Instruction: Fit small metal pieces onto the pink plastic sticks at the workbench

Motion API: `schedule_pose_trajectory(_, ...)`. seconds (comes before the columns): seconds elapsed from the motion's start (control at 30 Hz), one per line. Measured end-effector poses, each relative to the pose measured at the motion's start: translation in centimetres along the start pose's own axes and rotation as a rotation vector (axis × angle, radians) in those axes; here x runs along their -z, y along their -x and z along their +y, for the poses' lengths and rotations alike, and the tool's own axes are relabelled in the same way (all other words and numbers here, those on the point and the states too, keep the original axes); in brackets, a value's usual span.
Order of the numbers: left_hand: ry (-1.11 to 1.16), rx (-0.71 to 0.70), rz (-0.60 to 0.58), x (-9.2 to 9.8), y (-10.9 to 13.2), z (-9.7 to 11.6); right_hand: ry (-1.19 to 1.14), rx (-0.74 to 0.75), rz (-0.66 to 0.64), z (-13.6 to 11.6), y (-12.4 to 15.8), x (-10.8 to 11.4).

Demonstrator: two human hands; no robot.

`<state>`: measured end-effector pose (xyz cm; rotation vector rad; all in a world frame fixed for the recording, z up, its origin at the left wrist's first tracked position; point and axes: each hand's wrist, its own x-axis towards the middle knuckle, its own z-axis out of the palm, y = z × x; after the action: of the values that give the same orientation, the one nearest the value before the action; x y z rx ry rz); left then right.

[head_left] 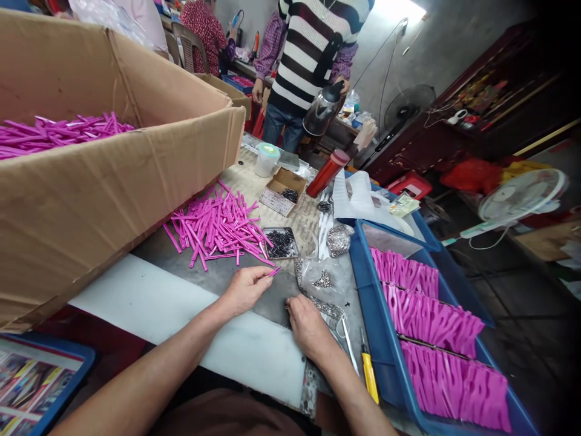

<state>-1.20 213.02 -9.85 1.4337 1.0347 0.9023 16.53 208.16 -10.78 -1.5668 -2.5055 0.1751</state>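
Observation:
My left hand [249, 288] is closed, pinching a slim magenta plastic piece [275, 272] whose tip sticks out past the fingertips. To its right, my right hand [306, 321] rests low over the dark work surface, fingers curled together; whatever they hold is hidden or too small to name. Just beyond my left hand lies a loose heap of magenta plastic strips [222, 224]. A small tray of black parts [280, 243] stands beside the heap. Near my right hand sit a clear bag with small metal parts [323, 280] and a strip of metal bits [313, 297].
A large cardboard box [181, 157] with magenta strips fills the left. On the right, a blue crate [370, 315] holds rows of magenta pieces. A yellow-handled screwdriver [370, 376] lies beside it. Further back are a red flask [327, 174] and a person [313, 54] holding a kettle [323, 110].

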Motion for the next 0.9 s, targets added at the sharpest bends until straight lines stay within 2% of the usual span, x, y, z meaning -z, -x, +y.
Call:
schedule_pose_trajectory(0.27,0.022,0.007,0.0,0.1,0.1,0.1,-0.233,-0.018,0.125,0.5,-0.2,0.6)
schedule_pose_trajectory(0.4,0.031,-0.002,-0.007,0.1,0.1,0.2,-0.245,-0.055,0.087,0.6,-0.3,1.0)
schedule_pose_trajectory(0.73,0.021,0.009,-0.005,0.0,0.0,0.1,-0.136,-0.002,0.029,0.4,-0.5,0.8)
schedule_pose_trajectory(0.9,0.003,-0.016,0.007,-0.1,0.1,0.2,-0.056,-0.051,-0.07,0.0,-1.0,0.7)
